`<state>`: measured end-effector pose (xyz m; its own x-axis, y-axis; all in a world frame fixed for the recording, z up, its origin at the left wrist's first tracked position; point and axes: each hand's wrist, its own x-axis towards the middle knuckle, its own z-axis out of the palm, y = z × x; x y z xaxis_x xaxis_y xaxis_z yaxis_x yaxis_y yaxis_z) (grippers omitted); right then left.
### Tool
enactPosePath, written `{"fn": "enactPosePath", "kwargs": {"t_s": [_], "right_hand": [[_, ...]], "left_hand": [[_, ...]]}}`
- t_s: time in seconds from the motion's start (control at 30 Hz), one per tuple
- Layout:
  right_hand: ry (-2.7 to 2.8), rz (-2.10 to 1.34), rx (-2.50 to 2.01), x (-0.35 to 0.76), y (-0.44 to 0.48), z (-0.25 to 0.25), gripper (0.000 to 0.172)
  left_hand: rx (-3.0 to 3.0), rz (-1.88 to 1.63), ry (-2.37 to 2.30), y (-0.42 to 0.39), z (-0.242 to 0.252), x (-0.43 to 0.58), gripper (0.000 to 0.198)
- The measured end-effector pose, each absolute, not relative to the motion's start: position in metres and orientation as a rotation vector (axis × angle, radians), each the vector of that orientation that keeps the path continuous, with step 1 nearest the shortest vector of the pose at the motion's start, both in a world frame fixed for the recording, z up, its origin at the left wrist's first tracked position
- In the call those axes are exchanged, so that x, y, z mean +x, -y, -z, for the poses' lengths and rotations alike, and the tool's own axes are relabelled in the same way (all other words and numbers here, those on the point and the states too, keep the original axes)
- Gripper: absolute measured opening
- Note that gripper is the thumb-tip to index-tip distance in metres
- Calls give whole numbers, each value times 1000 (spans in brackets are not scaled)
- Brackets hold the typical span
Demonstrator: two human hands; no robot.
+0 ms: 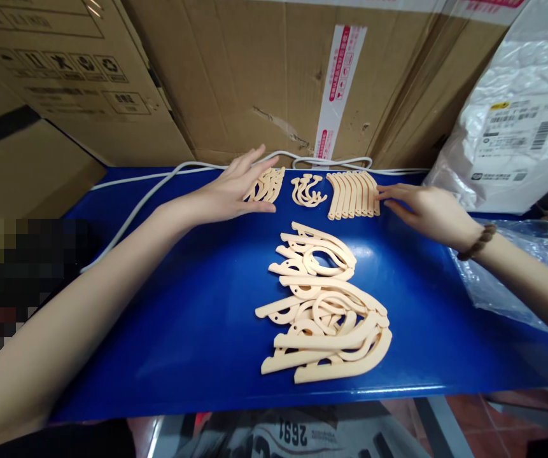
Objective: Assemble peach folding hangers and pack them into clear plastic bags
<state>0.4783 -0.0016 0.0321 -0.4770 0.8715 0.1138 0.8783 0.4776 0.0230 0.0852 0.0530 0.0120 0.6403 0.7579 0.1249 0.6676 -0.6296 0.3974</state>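
My left hand point(238, 187), fingers spread, is over the left edge of a small pile of curved beige pieces point(270, 184) at the back of the blue table. My right hand point(417, 207) has its fingertips at the right end of a neat row of beige strips point(352, 194); its fingers are partly extended and no held piece shows. Between the two groups lie small beige hooks point(308, 191). Nearer to me, folded beige hangers point(340, 343) lie overlapping in a heap, with more hangers point(324, 248) just behind them.
Large cardboard boxes point(254, 70) stand behind the blue table point(182, 343). A white cable point(149, 191) runs along its back and left side. At the right are a white wrapped parcel point(507, 127) and clear plastic point(493, 273). A printed sack point(274, 432) is below the front edge.
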Motion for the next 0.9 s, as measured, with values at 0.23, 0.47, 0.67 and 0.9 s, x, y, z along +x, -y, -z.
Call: {"fn": "enactPosePath", "kwargs": {"t_s": [0.23, 0.47, 0.67, 0.9], "right_hand": [[2743, -226, -1122, 392, 83, -50, 37], [2542, -917, -1232, 384, 74, -42, 22], [2020, -914, -1307, 379, 61, -74, 24], [1766, -536, -1347, 386, 37, -101, 23]], "left_hand": [[2661, -343, -850, -8, -36, 131, 64], [2319, -544, -776, -7, -44, 158, 41], [1717, -518, -742, -4, -56, 164, 38], [1708, -941, -903, -2, -73, 173, 21]]}}
